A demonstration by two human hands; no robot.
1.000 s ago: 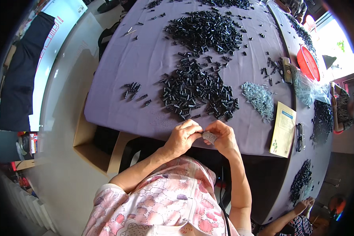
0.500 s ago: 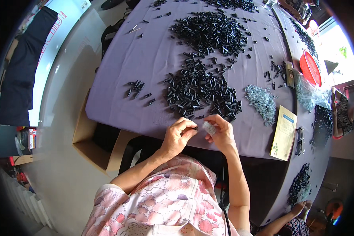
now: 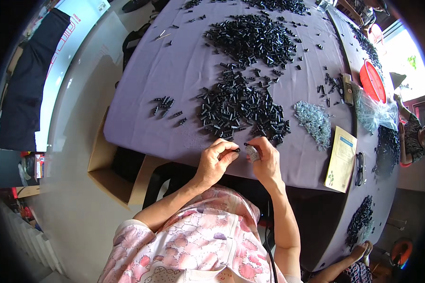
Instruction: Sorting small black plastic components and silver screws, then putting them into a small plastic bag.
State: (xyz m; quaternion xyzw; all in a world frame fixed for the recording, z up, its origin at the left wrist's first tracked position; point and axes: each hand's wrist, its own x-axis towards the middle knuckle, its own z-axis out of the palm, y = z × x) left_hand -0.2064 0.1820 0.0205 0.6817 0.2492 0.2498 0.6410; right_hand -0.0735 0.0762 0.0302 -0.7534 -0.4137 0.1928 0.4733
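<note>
At the near table edge, my left hand [image 3: 213, 160] pinches a small black plastic part [image 3: 237, 150] between thumb and forefinger. My right hand [image 3: 267, 160] faces it, a short gap away, with another small dark piece [image 3: 246, 144] at its fingertips. A greyish, speckled lump [image 3: 253, 153] lies along the fingers of that hand; whether it is a finger wrapping or a held bundle, I cannot tell. Just beyond both hands spreads a heap of small black plastic parts [image 3: 241, 108]. To its right is a pile of small clear pieces [image 3: 313, 123].
A larger black heap [image 3: 252, 40] lies farther back, a small cluster [image 3: 164, 106] at left. On the right are a yellow booklet [image 3: 341, 160], glasses [image 3: 360, 169], a red basket [image 3: 373, 81] and a clear bag [image 3: 375, 111]. Other people's hands [image 3: 361, 251] work at the right.
My right hand has turned slightly, and a dark piece now shows at its fingertips. The left hand has shifted a little to the right, still pinching its black part.
</note>
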